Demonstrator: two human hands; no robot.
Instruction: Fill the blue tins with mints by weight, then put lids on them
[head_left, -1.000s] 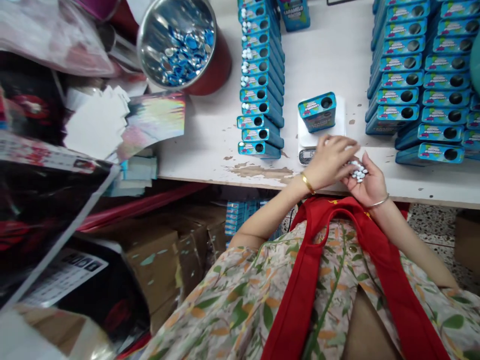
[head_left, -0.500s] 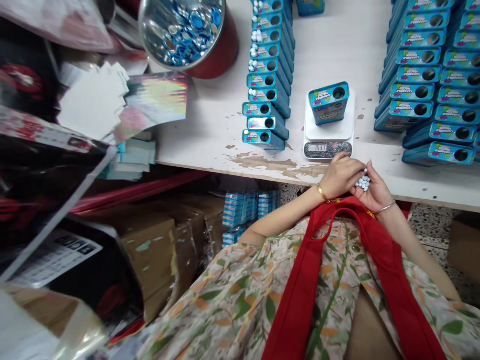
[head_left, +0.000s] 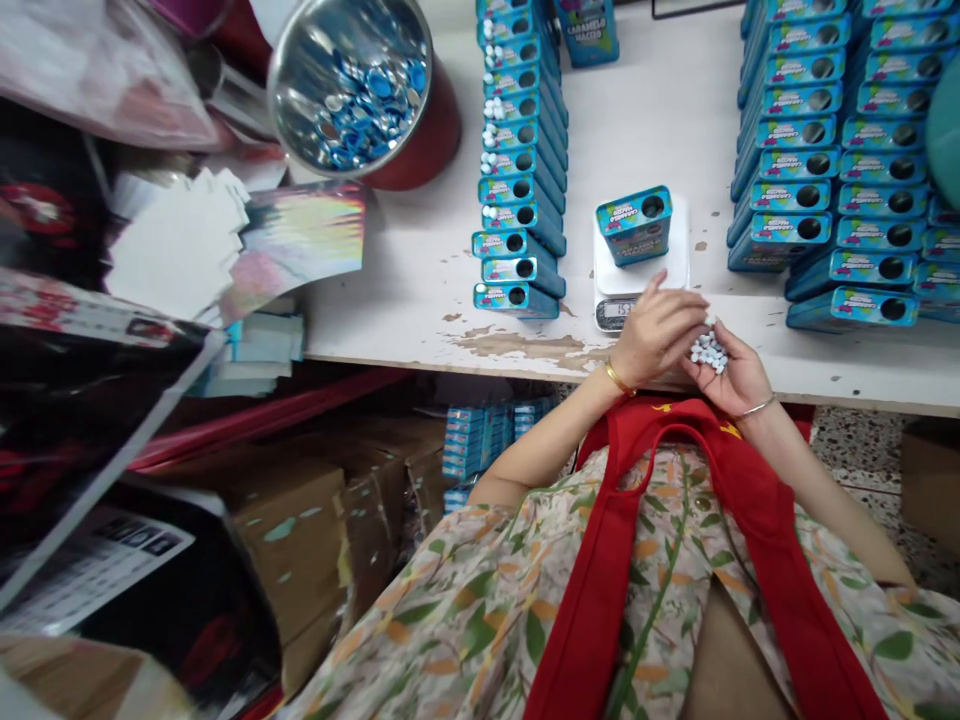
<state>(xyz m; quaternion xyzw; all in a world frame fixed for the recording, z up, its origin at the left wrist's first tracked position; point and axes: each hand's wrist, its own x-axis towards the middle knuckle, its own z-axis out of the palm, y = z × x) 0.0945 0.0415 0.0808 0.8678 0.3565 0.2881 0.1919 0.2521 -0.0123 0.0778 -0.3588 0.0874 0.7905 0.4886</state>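
My right hand (head_left: 731,375) is cupped palm up and holds a small heap of white candies (head_left: 709,352). Beside it, my left hand (head_left: 660,335) has its fingers bent over toward that palm, a white candy showing at the fingertips. Just beyond my left hand is a white digital scale (head_left: 679,262), its display partly covered by the hand. A blue candy tin (head_left: 637,228) with a round hole in its top stands on the scale, slightly tilted in view.
A row of blue tins (head_left: 517,297), several with white candies on top, stands left of the scale. More tin rows (head_left: 790,228) stand at right. A metal pot (head_left: 442,130) of blue-and-silver caps is at back left, near printed sheets (head_left: 315,235). Cardboard boxes (head_left: 292,540) lie below the table.
The view has shifted, bringing more of the table's far side into sight. My left hand now covers part of the scale's display, and its fingers have lifted off the heap, uncovering more candies.
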